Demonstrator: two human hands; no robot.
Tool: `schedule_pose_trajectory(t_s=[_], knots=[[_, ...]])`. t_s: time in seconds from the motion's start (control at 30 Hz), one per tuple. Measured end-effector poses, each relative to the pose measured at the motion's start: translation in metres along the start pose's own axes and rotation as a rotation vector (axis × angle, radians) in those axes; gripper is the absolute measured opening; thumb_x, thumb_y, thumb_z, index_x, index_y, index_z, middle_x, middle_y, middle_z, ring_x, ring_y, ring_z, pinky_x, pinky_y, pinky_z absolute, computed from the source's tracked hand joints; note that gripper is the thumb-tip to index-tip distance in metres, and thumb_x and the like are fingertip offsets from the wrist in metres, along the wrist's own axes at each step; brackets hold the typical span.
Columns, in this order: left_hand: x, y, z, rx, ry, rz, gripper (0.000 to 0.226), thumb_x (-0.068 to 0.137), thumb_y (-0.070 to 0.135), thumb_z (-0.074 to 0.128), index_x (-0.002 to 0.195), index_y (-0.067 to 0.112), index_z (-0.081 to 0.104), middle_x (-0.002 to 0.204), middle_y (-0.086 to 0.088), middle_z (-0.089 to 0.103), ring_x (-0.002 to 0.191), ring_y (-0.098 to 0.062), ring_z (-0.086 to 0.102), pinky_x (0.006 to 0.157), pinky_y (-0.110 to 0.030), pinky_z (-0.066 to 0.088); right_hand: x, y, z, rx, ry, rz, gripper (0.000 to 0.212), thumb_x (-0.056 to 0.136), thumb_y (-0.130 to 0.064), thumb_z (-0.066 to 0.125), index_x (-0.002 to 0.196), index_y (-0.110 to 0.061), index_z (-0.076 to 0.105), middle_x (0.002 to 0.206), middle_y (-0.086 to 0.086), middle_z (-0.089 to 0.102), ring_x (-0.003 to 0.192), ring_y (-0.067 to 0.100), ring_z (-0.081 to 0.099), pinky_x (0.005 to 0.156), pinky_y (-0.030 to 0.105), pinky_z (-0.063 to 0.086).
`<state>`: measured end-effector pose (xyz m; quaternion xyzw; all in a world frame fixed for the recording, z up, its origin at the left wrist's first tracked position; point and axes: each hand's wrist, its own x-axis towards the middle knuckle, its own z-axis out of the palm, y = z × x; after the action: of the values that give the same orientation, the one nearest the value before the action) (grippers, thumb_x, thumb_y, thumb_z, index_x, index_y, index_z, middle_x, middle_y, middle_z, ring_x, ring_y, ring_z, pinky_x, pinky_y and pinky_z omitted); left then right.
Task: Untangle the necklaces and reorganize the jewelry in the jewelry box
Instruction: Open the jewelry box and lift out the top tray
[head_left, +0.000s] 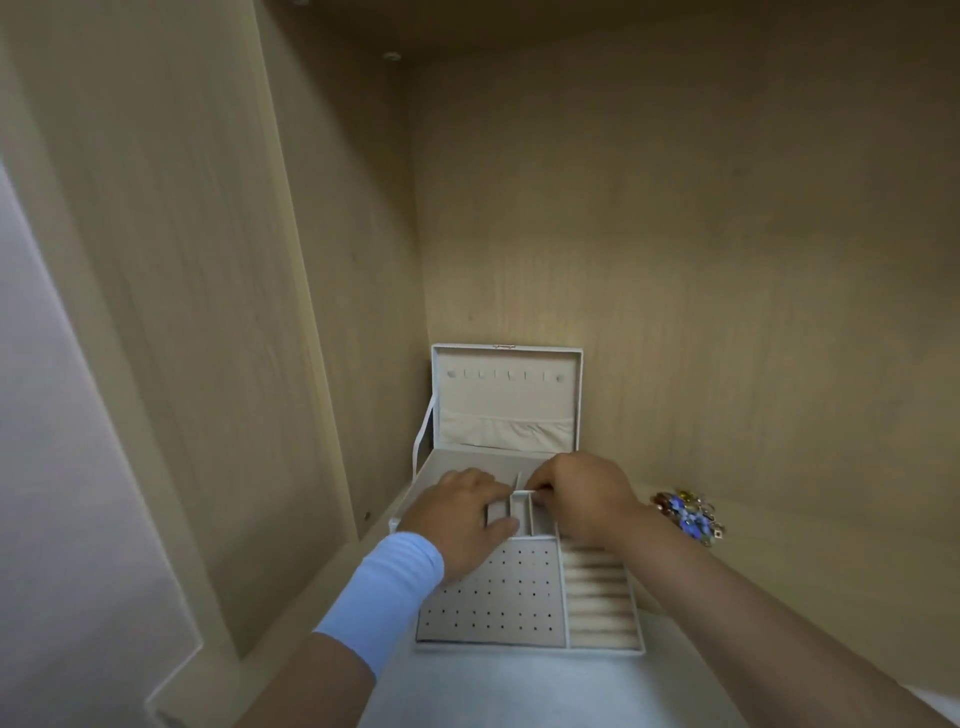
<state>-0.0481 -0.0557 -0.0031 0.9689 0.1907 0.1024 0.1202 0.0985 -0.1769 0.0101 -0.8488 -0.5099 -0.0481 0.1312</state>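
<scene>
The jewelry box (642, 626) stood open on the shelf (789, 566), close to the back left corner, its lid (506, 395) propped upright against the back wall. Both hands were in the rear compartments. The left hand (462, 514), a pale blue sleeve (384, 592) at its wrist, had thumb and fingers curled about a small padded block (494, 512). The right hand (582, 499) pinched the top of a thin divider strip (525, 489) between fingertips and thumb, a tight, small grip with nothing else in it. Toward the front edge lay the pierced earring panel (488, 603), and beside it the ring rolls (597, 597), both bare.

The jewelry pile (688, 515), blue and amber stones mixed with gilt links, sat on the shelf just right of the box, near the back wall. I couldn't make out single chains in it.

To my eye that heap would be light, limp and snaggy. Fine chains kink and give way if pulled, so I'd take each one near its clasp or a large stone and tease it loose. The dividers looked stiff but light, best held by their top edges.
</scene>
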Motion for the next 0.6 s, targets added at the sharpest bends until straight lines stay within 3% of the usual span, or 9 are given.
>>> schedule_pose_trajectory(t_s=[0.13,0.23,0.3,0.4,0.6], knots=[[-0.027,-0.007,0.014,0.064,-0.112,-0.022,0.078,0.089,0.065,0.043,0.153,0.039,0.007,0.162,0.013,-0.005,0.148,-0.012,-0.008,0.121,-0.039,0.006,-0.025,-0.002,0.006,0.01,0.125,-0.028,0.029,0.095,-0.03,0.054,0.121,-0.026,0.068,0.124,0.001,0.067,0.116,0.023,0.06,0.093,0.032,0.048],[-0.032,-0.008,0.02,0.046,-0.11,-0.044,0.082,0.089,0.067,0.041,0.153,0.038,-0.002,0.16,0.014,-0.015,0.147,-0.01,-0.016,0.121,-0.039,0.002,-0.06,-0.007,0.011,0.028,0.108,-0.029,0.06,0.091,-0.057,0.052,0.146,-0.036,0.042,0.16,0.004,0.028,0.148,0.025,0.023,0.118,0.044,0.022],[-0.036,-0.006,0.023,0.018,-0.074,-0.08,0.081,0.089,0.068,0.04,0.152,0.04,-0.003,0.16,0.015,-0.018,0.147,-0.011,-0.019,0.121,-0.038,0.0,-0.083,-0.008,0.016,0.072,-0.011,-0.016,0.089,0.079,-0.078,0.051,0.154,-0.042,0.019,0.166,0.0,-0.003,0.153,0.022,-0.008,0.121,0.054,0.003],[-0.051,-0.004,0.029,-0.068,0.001,-0.173,0.079,0.09,0.066,0.04,0.153,0.04,0.001,0.159,0.015,-0.021,0.147,-0.013,-0.016,0.121,-0.039,0.005,-0.105,-0.006,0.027,0.089,-0.153,0.012,0.122,0.06,-0.089,0.058,0.156,-0.041,0.0,0.161,-0.003,-0.029,0.146,0.019,-0.033,0.12,0.059,-0.003],[-0.074,0.004,0.039,-0.363,0.077,-0.227,0.081,0.09,0.056,0.053,0.152,0.04,0.005,0.159,0.017,-0.016,0.149,-0.019,0.002,0.12,-0.039,0.014,-0.118,-0.006,0.035,0.211,-0.103,0.018,0.128,0.057,-0.071,0.079,0.157,-0.036,0.007,0.162,0.0,-0.027,0.144,0.017,-0.035,0.124,0.043,0.007]])
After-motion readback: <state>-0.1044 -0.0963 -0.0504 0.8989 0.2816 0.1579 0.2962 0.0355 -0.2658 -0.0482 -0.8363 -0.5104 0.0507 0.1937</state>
